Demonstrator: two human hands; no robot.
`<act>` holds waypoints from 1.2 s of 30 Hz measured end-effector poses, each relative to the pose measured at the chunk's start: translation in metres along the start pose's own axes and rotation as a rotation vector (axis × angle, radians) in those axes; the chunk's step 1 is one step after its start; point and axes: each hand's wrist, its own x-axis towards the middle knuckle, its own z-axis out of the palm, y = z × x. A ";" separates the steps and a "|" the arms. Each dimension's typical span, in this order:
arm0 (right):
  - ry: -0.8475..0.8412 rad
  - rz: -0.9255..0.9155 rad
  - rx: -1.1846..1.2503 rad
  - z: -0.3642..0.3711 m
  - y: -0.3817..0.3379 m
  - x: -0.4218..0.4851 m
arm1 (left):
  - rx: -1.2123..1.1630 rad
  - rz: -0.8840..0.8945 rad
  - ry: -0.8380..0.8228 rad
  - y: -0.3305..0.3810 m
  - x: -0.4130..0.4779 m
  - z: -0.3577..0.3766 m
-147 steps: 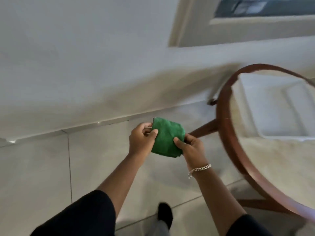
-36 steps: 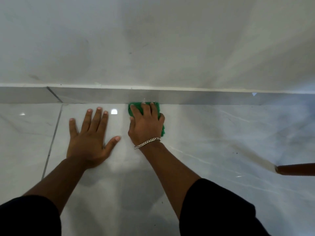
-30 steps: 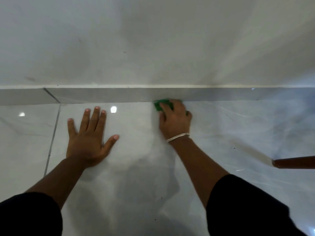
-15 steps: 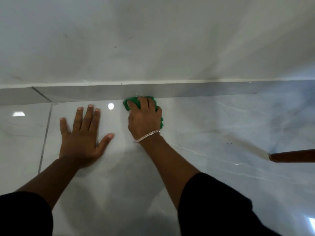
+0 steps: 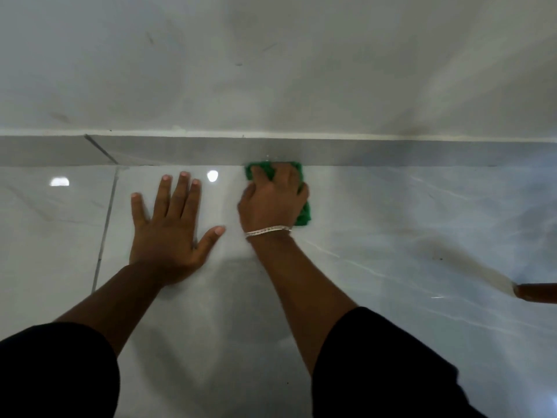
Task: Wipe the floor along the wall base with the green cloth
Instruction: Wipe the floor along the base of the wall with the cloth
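The folded green cloth (image 5: 303,213) lies on the glossy pale floor tile (image 5: 391,224), its far edge touching the grey skirting (image 5: 187,152) at the wall base. My right hand (image 5: 271,200), with a silver bracelet at the wrist, presses down on the cloth and covers most of it; green shows past the fingertips and on the right side. My left hand (image 5: 171,227) rests flat on the tile to the left of it, fingers spread, holding nothing.
A white wall (image 5: 271,64) rises above the skirting. A dark wooden furniture leg (image 5: 536,292) pokes in at the right edge. A grout line (image 5: 105,224) runs toward me left of my left hand. Ceiling lights reflect on the tile.
My right hand with the cloth has slid back and forth along the skirting, right, then left, then slightly right again. My left hand has stayed planted on the tile.
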 end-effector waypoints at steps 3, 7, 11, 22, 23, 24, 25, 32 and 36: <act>-0.053 -0.205 0.017 -0.009 0.010 0.004 | 0.004 -0.003 -0.002 0.001 0.000 -0.001; -0.099 -0.287 -0.071 -0.046 0.090 0.041 | -0.011 -0.003 -0.021 0.002 -0.002 -0.006; -0.102 -0.049 -0.075 -0.068 0.139 0.068 | -0.024 0.008 -0.014 0.002 -0.001 -0.005; -0.182 -0.348 0.148 -0.029 0.031 0.023 | -0.005 -0.005 -0.013 0.003 -0.003 -0.006; -0.167 -0.349 0.150 -0.036 0.048 0.030 | -0.010 -0.004 -0.014 0.002 -0.003 -0.007; -0.122 -0.318 0.141 -0.045 0.067 0.037 | -0.017 -0.002 -0.019 0.001 -0.002 -0.008; -0.063 -0.266 0.114 -0.052 0.087 0.045 | -0.023 0.003 -0.026 0.002 -0.002 -0.008; 0.082 0.141 0.064 -0.032 0.071 0.049 | 0.000 0.027 -0.011 0.001 0.000 -0.001; -0.054 -0.084 0.158 -0.012 0.005 0.016 | -0.001 0.018 -0.013 0.001 0.000 -0.003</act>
